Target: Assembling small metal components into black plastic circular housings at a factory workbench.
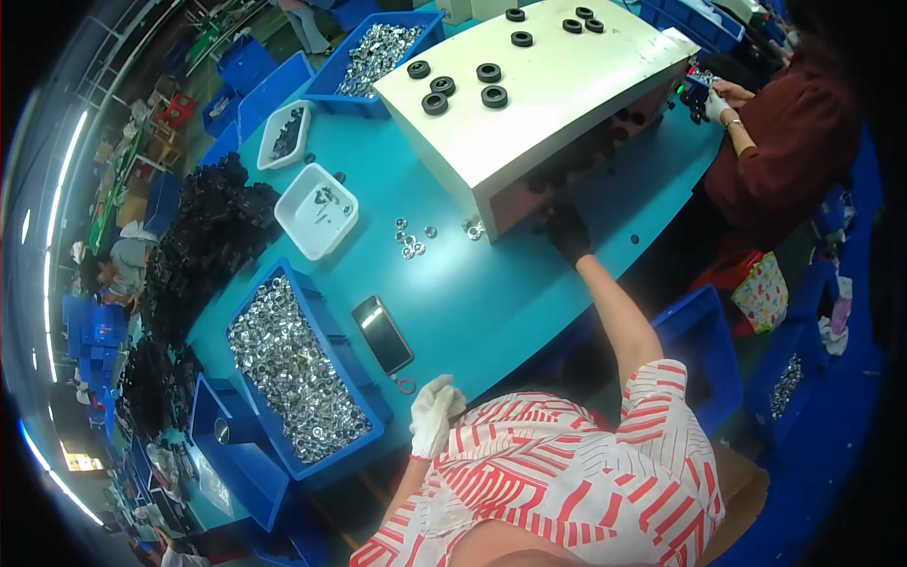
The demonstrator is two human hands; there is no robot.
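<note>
My left hand (435, 408), in a white glove, is near the table's front edge, beside the phone (383, 335) with its red ring strap. Its fingers are curled together; anything in them is hidden. My right hand (567, 234), in a dark glove, reaches to the shaded open front of a cream metal box (444, 132). Dark round parts (557, 175) lie inside that opening. My right fingers blend into the shadow, so what they hold does not show. Several small black rubber rings (488, 72) rest on top of the box. Shiny metal rings (410, 248) lie on the teal table (453, 312).
A blue bin (364, 402) full of shiny metal rings stands at the left, with a black pile (213, 213) behind it. Two white trays (283, 210) hold small dark parts. Another metal-filled blue bin (430, 42) is at the back. A co-worker (789, 142) works at the right.
</note>
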